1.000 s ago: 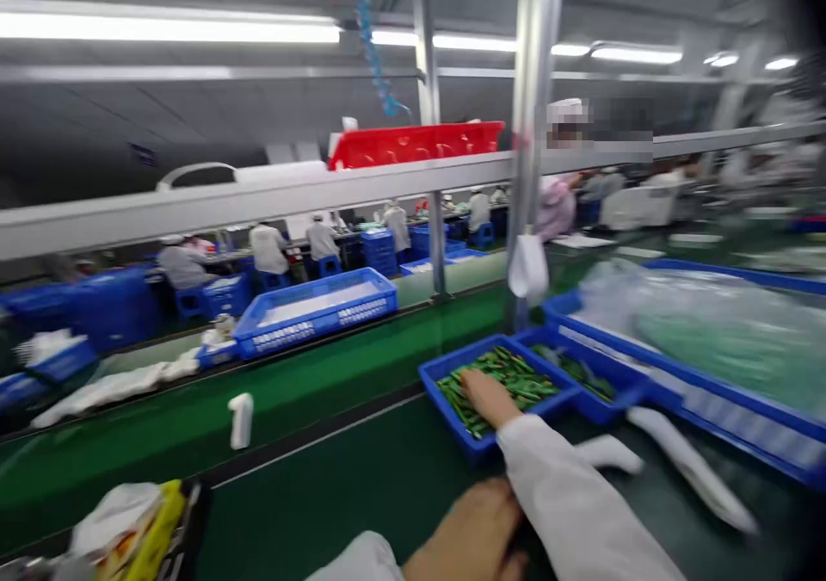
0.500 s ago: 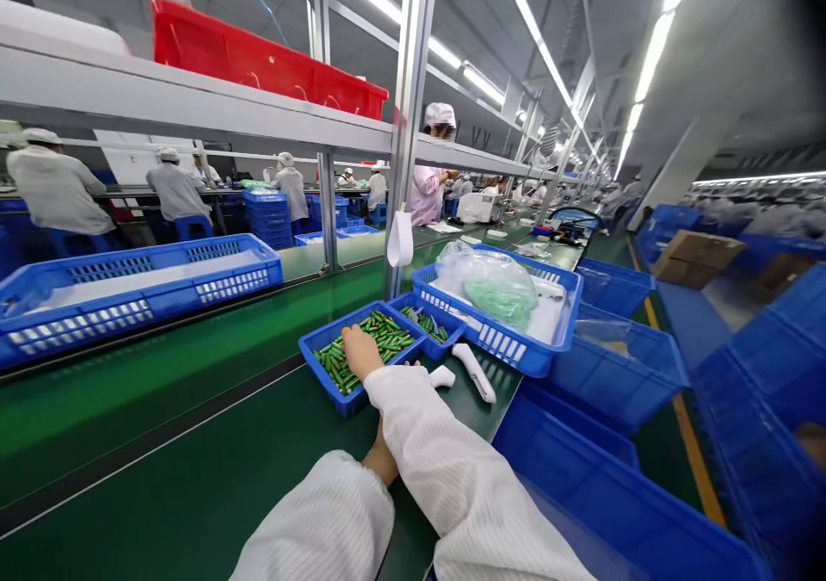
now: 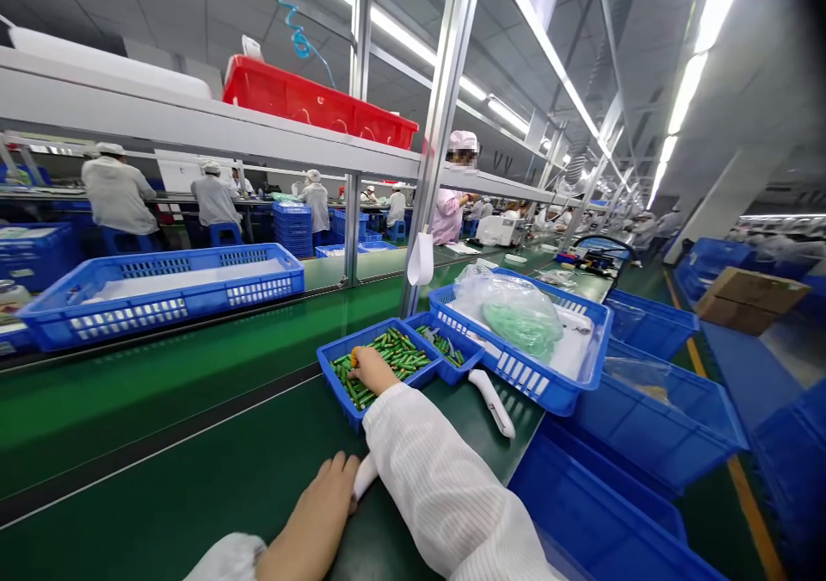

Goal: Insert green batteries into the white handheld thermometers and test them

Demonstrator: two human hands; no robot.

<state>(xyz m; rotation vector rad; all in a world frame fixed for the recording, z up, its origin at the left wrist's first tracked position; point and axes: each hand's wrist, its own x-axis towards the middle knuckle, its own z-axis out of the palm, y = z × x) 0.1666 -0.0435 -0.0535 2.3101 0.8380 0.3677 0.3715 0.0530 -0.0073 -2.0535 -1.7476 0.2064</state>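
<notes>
My right hand point(image 3: 372, 370) reaches into a small blue bin point(image 3: 335, 376) full of green cylindrical parts point(image 3: 397, 353), its fingers closed down among them; I cannot tell whether it grips one. My left hand point(image 3: 319, 508) rests on the dark green table near me and holds a white plastic piece point(image 3: 365, 475), mostly hidden under my right sleeve. A second small blue bin point(image 3: 474, 355) with green parts point(image 3: 440, 342) stands just right of the first. Another white handle-shaped piece point(image 3: 492, 401) lies on the table beside the bins.
A blue tray point(image 3: 548, 387) with a clear bag of green material point(image 3: 513, 310) stands at right. Large blue crates point(image 3: 651, 439) crowd the right side. A green conveyor belt point(image 3: 194, 374) carries a long blue tray point(image 3: 161, 293). Metal posts point(image 3: 435, 146) hold a shelf with a red bin point(image 3: 316, 103). People work beyond.
The view swung and steadied. My left hand came out from under my right sleeve onto the table, holding the white piece. My right hand stays in the bin of green parts.
</notes>
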